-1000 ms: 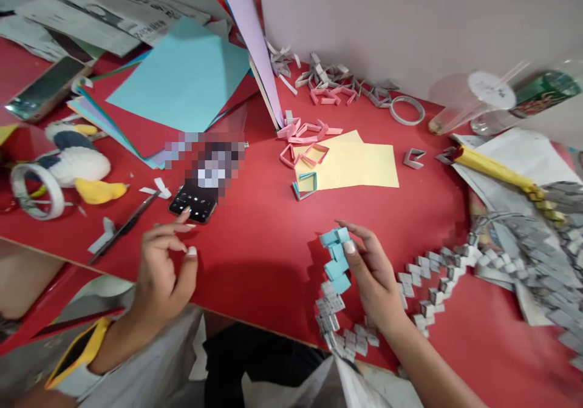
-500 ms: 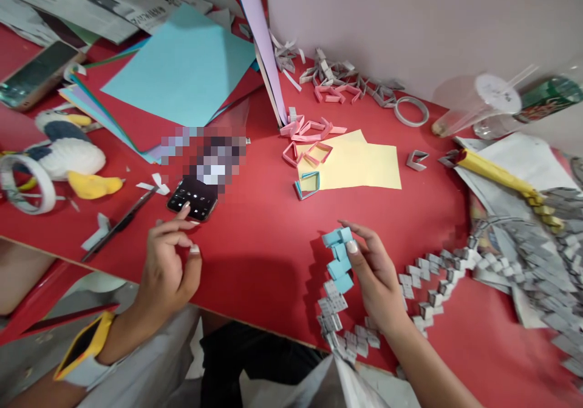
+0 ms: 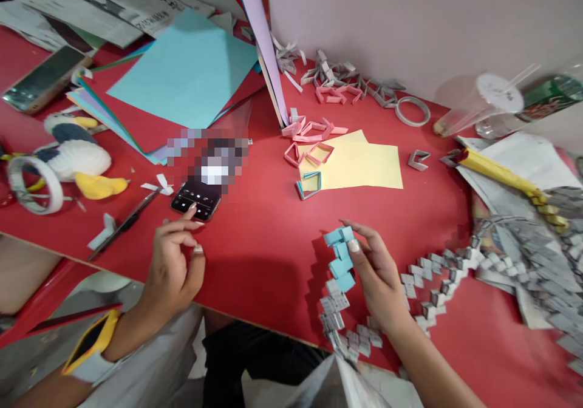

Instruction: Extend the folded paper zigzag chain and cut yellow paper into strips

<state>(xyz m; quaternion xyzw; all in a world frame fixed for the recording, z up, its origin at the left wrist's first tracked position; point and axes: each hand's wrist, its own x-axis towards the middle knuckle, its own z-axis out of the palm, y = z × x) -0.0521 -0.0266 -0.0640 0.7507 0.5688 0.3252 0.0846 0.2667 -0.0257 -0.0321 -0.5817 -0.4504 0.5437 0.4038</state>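
My left hand (image 3: 175,256) holds nothing; its index finger reaches onto the lower screen of a phone (image 3: 195,201), the other fingers loosely bent. The phone lies on the red table, its upper part blurred out. My right hand (image 3: 376,268) pinches the end of a folded paper chain (image 3: 334,299) between thumb and fingers. Light blue links form that end, and grey newsprint links run on from it toward the table edge and behind my wrist. Beyond my hands, a loose blue folded strip (image 3: 310,186) rests by yellow paper sheets (image 3: 368,162) and pink folded strips (image 3: 314,130).
Blue paper (image 3: 186,71) and a plush bird (image 3: 75,150) are at the left, near a tape roll (image 3: 54,192) and a dark slim tool (image 3: 122,223). At the right are a plastic cup (image 3: 498,95), a bottle (image 3: 551,98) and more grey chain (image 3: 542,286).
The view has shifted slightly, so things at the left appear a little further right. My index finger stays at the phone's lower screen, and my right hand keeps its hold on the chain.
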